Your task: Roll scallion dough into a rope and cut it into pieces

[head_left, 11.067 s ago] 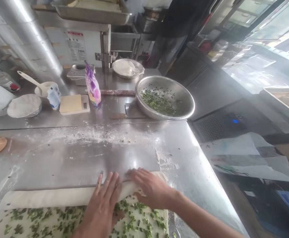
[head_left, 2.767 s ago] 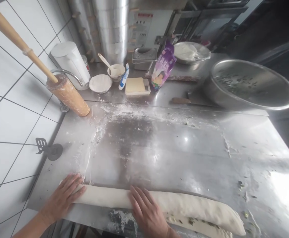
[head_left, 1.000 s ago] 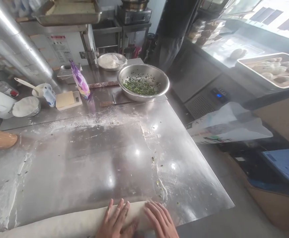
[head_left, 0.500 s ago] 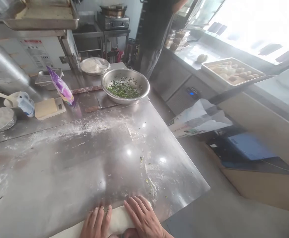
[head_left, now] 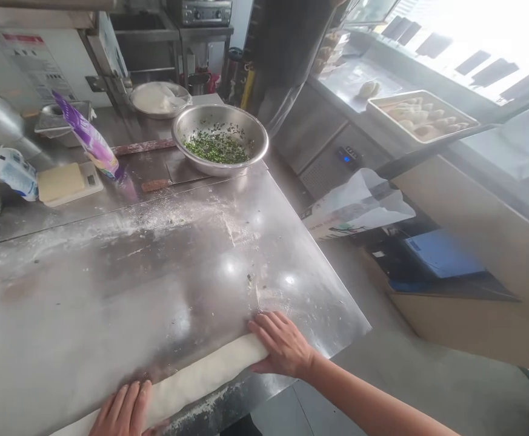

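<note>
Dough roll diagonal, right end farther

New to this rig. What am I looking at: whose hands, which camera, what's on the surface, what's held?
No machine here: these are a person's bare hands. One head-worn camera looks forward and down.

The steel table is dusted with flour. Toward its back stand a metal bowl of chopped greens, a purple packet and a pale yellow slab.

At the near edge, the right hand cups one end of a long dough roll; the left hand lies over it farther left. How firmly they grip isn't clear.
</note>
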The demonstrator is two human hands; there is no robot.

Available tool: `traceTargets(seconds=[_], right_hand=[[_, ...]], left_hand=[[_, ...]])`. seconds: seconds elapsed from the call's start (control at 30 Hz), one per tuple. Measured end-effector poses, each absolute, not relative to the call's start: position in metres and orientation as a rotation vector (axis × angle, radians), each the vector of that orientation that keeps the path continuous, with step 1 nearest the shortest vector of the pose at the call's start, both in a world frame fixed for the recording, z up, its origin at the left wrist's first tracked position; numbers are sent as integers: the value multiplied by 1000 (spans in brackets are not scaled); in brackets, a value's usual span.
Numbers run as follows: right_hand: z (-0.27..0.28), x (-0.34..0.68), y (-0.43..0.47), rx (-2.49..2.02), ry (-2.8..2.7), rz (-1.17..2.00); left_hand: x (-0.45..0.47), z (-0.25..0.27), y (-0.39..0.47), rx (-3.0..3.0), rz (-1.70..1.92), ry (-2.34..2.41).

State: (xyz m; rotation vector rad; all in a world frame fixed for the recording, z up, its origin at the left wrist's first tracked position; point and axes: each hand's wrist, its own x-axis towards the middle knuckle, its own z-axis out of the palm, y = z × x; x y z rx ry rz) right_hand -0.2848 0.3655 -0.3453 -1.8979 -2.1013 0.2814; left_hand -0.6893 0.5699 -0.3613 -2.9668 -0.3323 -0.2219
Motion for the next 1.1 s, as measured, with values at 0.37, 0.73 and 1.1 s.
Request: traceTargets(seconds=[0.37, 0.73, 1.1], right_hand=[[-340, -179, 363, -1859, -2374, 258], [-351, -155, 376, -1753, -2511, 110], [-299, -197, 532, -2036, -2295, -6]], left_hand=[[-737, -355, 581, -2976, 50, -565], [-791, -360, 603, -2907, -70, -606], [-780, -333, 618, -2856, 12, -888]])
